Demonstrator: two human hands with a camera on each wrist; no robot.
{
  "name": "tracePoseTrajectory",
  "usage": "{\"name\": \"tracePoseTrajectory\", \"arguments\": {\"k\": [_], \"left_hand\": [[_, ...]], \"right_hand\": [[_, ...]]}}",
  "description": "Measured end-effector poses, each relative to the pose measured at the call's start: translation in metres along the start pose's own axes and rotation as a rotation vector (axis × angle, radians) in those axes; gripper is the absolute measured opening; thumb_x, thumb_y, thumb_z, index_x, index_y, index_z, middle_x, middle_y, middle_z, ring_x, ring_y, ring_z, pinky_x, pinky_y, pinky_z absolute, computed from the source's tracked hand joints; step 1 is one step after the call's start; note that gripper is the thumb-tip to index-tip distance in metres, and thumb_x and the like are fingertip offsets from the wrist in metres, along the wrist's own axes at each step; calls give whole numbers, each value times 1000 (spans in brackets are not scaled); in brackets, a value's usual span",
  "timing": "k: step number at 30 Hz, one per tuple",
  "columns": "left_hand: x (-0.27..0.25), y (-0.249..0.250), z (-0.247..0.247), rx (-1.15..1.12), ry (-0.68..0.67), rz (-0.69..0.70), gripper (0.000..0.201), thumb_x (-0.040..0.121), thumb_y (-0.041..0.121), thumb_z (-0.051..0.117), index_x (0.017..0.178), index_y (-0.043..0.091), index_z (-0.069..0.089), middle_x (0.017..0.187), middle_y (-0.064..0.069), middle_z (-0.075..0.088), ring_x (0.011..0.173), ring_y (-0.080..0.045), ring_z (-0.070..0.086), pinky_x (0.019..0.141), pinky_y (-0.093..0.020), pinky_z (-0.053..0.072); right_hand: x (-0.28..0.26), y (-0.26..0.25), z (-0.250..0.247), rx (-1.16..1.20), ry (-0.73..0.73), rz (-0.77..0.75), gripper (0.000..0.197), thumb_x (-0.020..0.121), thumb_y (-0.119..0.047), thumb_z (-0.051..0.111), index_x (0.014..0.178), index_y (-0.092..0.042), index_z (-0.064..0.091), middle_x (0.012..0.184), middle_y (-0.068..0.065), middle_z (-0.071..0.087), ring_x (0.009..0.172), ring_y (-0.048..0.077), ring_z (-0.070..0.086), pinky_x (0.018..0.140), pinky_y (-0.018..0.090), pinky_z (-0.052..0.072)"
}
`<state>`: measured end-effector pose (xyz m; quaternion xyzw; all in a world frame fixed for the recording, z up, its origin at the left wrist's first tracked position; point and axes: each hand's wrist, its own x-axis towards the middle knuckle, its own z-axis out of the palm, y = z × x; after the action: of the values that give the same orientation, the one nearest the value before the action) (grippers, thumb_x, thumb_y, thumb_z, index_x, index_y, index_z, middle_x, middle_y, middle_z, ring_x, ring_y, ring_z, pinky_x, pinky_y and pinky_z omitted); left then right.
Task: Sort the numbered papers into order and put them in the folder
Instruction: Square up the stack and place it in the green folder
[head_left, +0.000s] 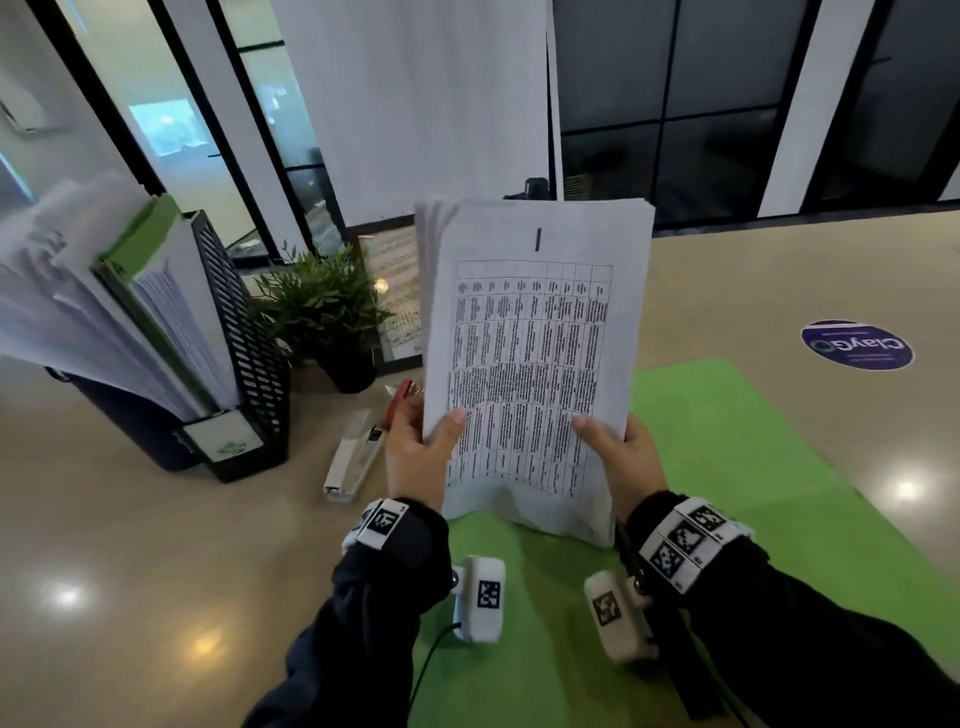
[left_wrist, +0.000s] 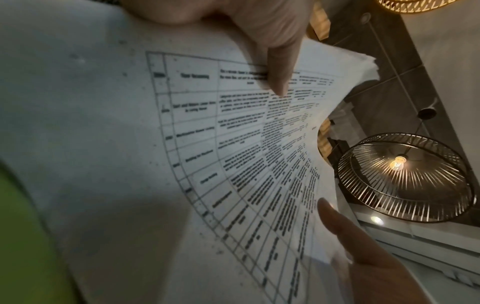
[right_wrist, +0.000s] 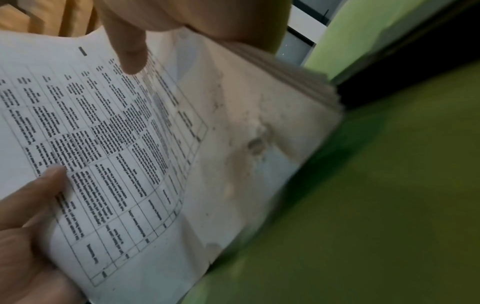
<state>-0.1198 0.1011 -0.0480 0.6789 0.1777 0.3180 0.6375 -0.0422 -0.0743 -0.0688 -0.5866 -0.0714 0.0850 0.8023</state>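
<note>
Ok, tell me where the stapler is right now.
In the head view the white stapler lies on the beige table, left of the left hand and the held stack of papers, between the black file rack and the green folder.

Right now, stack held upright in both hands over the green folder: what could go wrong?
1. The stack of papers is fanned at its top left corner; tapping it square might let back sheets slip out of order.
2. The left hand and right hand pinch only the lower edges, so the top could flop over.
3. The stapler lies just left of the green folder; a dropped sheet could land on it.
</note>
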Motion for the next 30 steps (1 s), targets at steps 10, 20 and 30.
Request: {"name": "tracePoseTrajectory", "arguments": {"k": [10, 20, 30], "left_hand": [[1, -18, -8, 48, -61, -212, 10, 89, 30, 60, 97, 28, 65, 93, 11, 68, 99, -15, 62, 94, -31, 43], [-2, 5, -35, -136, -112, -119, 34, 68, 28, 79, 101, 27, 71, 108, -2, 72, 107, -26, 64, 100, -53, 43], [-8, 11, -11, -92, 3, -67, 16, 77, 16, 73, 92, 19, 66, 77, 13, 73, 76, 6, 67, 69, -11, 51]], "right_hand": [[-1, 6, 0, -76, -105, 47, 30, 85, -2, 61, 108, -21, 57, 101, 0, 65, 96, 14, 62, 81, 26, 54], [-9, -6, 5, -91, -185, 15, 20, 76, -12, 71, 93, -4, 65, 89, 10, 70, 87, 22, 66, 79, 33, 52], [-16, -14, 16, -123, -259, -46, 19, 79, -10, 70, 94, -18, 63, 92, -1, 69, 82, 4, 67, 65, 8, 50]]}}
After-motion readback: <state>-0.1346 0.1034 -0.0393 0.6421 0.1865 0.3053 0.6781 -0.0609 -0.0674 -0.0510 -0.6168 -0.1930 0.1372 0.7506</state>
